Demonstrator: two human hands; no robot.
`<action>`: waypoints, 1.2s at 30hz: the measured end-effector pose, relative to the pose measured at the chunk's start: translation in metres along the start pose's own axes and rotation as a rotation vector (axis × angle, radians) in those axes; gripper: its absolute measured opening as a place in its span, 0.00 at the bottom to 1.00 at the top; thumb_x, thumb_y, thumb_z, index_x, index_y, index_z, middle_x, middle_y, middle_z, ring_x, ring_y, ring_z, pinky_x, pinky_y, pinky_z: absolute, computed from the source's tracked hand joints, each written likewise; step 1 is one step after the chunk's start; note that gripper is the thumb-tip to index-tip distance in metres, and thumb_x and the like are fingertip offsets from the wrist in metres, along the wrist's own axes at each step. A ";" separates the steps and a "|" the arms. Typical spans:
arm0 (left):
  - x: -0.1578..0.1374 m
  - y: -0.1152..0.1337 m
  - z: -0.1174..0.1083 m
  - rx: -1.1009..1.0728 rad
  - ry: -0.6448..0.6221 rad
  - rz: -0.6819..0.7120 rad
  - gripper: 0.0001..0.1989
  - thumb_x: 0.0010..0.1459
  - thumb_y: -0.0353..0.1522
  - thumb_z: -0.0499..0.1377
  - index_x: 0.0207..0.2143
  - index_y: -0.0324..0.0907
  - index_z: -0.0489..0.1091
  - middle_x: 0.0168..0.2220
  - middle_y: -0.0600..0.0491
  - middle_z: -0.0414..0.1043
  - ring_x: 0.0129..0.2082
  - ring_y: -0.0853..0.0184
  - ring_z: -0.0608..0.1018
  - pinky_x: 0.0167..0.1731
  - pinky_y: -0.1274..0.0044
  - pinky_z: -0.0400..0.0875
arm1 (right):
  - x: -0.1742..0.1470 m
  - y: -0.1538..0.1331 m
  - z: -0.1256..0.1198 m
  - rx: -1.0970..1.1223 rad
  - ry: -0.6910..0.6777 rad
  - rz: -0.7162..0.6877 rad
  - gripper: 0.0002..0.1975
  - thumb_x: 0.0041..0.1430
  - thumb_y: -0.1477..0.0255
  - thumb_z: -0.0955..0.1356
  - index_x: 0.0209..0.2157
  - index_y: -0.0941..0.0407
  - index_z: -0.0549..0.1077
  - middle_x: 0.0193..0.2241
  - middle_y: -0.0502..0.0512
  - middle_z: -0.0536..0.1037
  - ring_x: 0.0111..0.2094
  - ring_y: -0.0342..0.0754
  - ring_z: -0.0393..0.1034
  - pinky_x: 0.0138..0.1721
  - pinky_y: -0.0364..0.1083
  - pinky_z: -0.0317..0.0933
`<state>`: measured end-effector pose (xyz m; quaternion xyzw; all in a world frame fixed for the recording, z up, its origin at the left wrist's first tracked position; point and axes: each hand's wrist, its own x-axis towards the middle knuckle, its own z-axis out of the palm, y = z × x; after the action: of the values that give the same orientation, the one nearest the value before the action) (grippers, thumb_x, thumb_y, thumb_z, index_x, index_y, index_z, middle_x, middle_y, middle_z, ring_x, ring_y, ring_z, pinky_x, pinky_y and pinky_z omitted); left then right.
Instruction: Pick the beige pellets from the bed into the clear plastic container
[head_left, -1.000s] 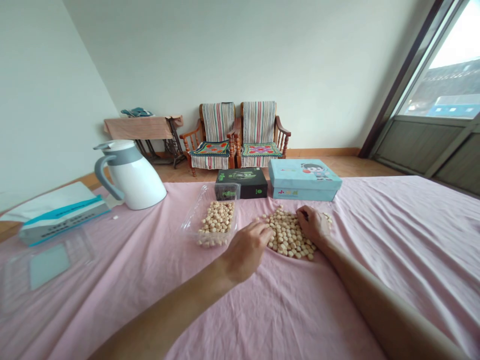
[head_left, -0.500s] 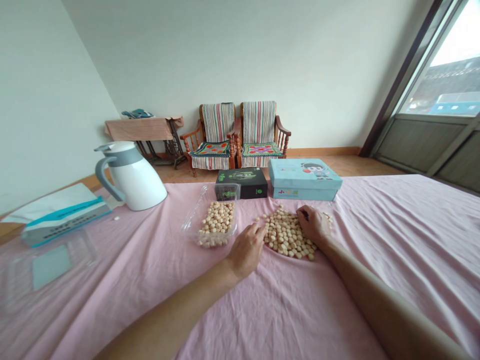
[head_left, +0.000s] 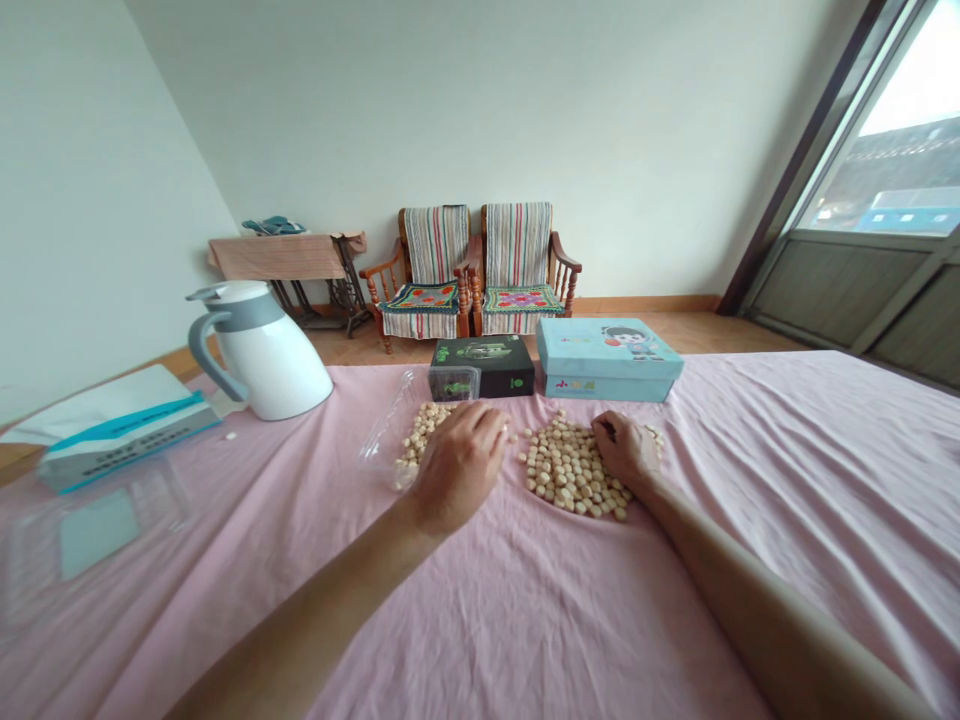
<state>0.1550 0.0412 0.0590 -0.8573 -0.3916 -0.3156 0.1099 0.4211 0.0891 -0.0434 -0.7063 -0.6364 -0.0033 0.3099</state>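
My left hand (head_left: 461, 465) is raised over the right side of a clear plastic container (head_left: 380, 425), its fingers curled together and pointing down; what they hold, if anything, is hidden. Part of the small round beige biscuits (head_left: 424, 428) inside the container shows to the left of the hand. A loose pile of the same biscuits (head_left: 574, 468) lies on the pink cloth to the right. At the pile's right edge rests my right hand (head_left: 626, 447), its fingers bent inward, and I cannot make out what is in them.
Behind the container and pile stand a black box (head_left: 514, 372) and a light blue box (head_left: 611, 385). To the left are a white and grey jug (head_left: 281, 365), a tissue pack (head_left: 127, 440) and a clear plastic lid (head_left: 161, 510). Pink cloth (head_left: 525, 620) covers the table.
My left hand has moved left and slightly up, from the left edge of the biscuit pile to over the container. My right hand stays at the pile's right side.
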 end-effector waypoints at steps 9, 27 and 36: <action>0.001 -0.009 -0.004 -0.072 0.103 0.003 0.08 0.60 0.26 0.51 0.40 0.40 0.67 0.38 0.50 0.70 0.41 0.65 0.71 0.43 0.72 0.68 | 0.000 0.001 0.002 0.009 0.003 -0.018 0.12 0.56 0.68 0.59 0.31 0.55 0.73 0.30 0.55 0.77 0.32 0.48 0.69 0.32 0.43 0.54; -0.010 0.019 0.067 -0.011 -0.399 0.012 0.11 0.59 0.21 0.45 0.41 0.39 0.62 0.42 0.46 0.69 0.45 0.64 0.71 0.45 0.72 0.68 | 0.000 0.002 0.003 0.002 0.014 -0.031 0.12 0.56 0.69 0.59 0.31 0.55 0.72 0.30 0.55 0.77 0.33 0.48 0.69 0.33 0.43 0.55; 0.006 -0.003 -0.002 0.095 -0.025 0.006 0.07 0.60 0.25 0.50 0.38 0.40 0.66 0.37 0.49 0.70 0.40 0.62 0.72 0.43 0.68 0.67 | 0.000 0.002 0.004 0.006 0.014 -0.018 0.11 0.56 0.69 0.60 0.31 0.54 0.73 0.31 0.54 0.78 0.34 0.48 0.69 0.34 0.44 0.56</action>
<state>0.1547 0.0462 0.0640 -0.8562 -0.4048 -0.2856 0.1465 0.4218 0.0912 -0.0474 -0.6996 -0.6406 -0.0094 0.3165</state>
